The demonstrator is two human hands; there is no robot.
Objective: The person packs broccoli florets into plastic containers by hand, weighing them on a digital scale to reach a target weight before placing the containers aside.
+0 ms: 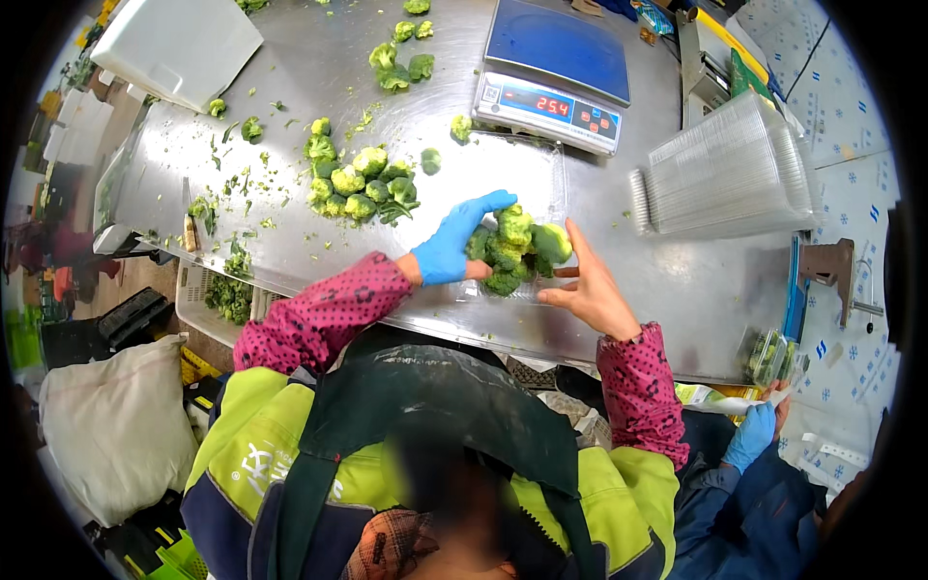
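- A white tub [179, 48] stands at far left.
- A plump off-white sack [121, 420] slumps at near left.
- A brown metal bracket [829, 275] juts out at right, by a snowflake-patterned wall [851, 121].
- A yellow tube [730, 43] lies at far right.

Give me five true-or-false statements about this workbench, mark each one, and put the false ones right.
1. A cluster of broccoli is between the left hand and the right hand. True.
2. The right hand wears a blue glove. False: it is bare; the blue glove is on the left hand.
3. The scale stands on the metal table, left of the stacked clear trays. True.
4. All the broccoli is at the hands. False: more pieces lie on the table.
5. A co-worker's gloved hand shows at lower right. True.
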